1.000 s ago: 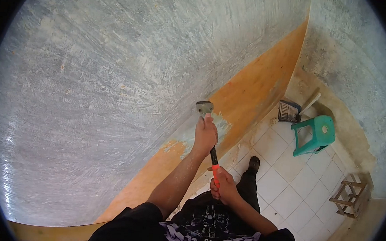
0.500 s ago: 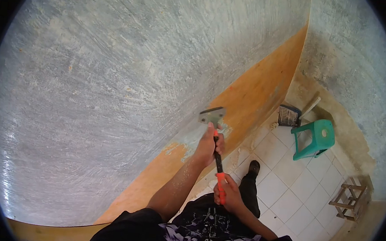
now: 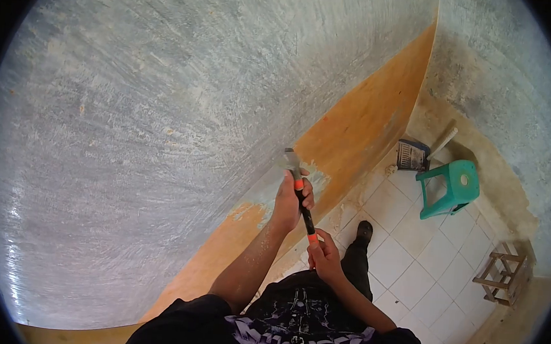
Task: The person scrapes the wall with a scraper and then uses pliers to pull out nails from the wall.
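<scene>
A long-handled scraper point(image 3: 305, 211) with a black and orange handle is held in both hands. My left hand point(image 3: 290, 202) wraps round the upper handle, just below the metal head. Lower down, my right hand point(image 3: 326, 257) grips the orange end near my shirt. The scraper's head appears narrow, seen nearly edge-on, close to the wall point(image 3: 163, 132). Around it, the orange painted band point(image 3: 362, 114) has a pale, bare patch point(image 3: 253, 210) with ragged edges. Dust specks my left forearm.
A green plastic stool point(image 3: 458, 185) stands on the white tiled floor point(image 3: 403, 264) at the right. Beside it are a black dustpan point(image 3: 412, 156) and a pale handle leaning by the wall. A small wooden stool point(image 3: 502, 276) is farther right. My shoe point(image 3: 364, 230) shows below.
The scraper's head has turned from broad side to nearly edge-on and shifted slightly left. My right hand has moved up a little, covering more of the orange grip.
</scene>
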`<action>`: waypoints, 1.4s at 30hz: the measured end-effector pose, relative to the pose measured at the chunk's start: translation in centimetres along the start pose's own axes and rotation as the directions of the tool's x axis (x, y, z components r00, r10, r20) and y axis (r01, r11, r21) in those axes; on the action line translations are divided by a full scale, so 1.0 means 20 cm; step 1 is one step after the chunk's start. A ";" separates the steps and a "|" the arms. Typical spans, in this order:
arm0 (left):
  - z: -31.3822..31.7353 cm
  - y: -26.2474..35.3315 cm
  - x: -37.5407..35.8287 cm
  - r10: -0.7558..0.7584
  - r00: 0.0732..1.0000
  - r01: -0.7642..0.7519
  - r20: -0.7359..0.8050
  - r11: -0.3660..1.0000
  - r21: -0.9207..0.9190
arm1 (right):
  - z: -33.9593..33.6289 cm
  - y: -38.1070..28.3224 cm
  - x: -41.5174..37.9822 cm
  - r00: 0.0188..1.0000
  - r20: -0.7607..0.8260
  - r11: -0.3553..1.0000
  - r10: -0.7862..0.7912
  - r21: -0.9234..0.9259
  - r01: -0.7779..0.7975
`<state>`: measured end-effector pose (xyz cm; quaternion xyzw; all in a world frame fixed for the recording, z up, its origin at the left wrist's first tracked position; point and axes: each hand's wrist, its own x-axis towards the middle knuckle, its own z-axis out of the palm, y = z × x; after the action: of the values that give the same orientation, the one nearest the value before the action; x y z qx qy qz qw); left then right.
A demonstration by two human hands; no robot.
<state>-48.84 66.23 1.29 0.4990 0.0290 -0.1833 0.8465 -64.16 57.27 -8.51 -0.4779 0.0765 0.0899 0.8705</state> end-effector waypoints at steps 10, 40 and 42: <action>-0.07 -0.01 0.01 0.060 0.994 -0.044 -0.095 0.986 0.161 | 0.07 0.04 0.02 0.999 -0.016 0.995 0.050 -0.090 -0.052; -0.07 -0.02 0.03 -0.020 0.996 0.025 -0.087 0.998 0.058 | 0.03 -0.04 -0.03 0.991 0.052 0.990 0.123 0.063 -0.126; -0.06 -0.01 0.04 -0.018 0.997 0.024 -0.079 0.997 0.075 | 0.04 -0.02 -0.01 0.992 0.041 0.989 0.122 0.075 -0.125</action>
<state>-47.93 66.99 0.37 0.5372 0.0605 -0.1736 0.8231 -64.30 57.65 -7.64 -0.4366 0.0932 0.1493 0.8823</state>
